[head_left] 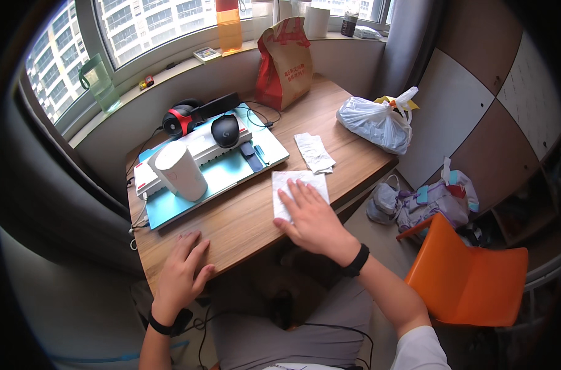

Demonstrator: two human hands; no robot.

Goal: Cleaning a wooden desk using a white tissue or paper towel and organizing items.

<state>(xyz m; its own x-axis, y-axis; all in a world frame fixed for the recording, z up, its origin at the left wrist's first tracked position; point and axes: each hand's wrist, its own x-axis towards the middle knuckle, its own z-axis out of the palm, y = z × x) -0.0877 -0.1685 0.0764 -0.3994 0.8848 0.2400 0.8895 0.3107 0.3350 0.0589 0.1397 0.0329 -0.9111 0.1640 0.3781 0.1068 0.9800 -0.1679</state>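
Note:
My right hand (309, 217) lies flat on a white paper tissue (282, 182) near the front right of the wooden table (237, 231), palm down, fingers stretched out. Just beyond it is a second, folded and creased tissue (314, 153). My left hand (180, 271) rests on the table's front left corner, fingers loosely spread, holding nothing. Between the hands and the window, a light-blue flat slab (222, 180) bears a white keyboard (203, 147), a black mouse (225, 131), a dark small object (251, 156) and a white cylinder like a paper roll (183, 172).
Black-and-red headphones (177, 121) lie behind the keyboard. A paper bag (292, 69) and a tied white plastic bag (376, 124) stand at the back right. Bottles, one green (100, 86), line the sill. An orange chair (468, 277) and bags (431, 206) are on the right. Cables hang at the table's left edge.

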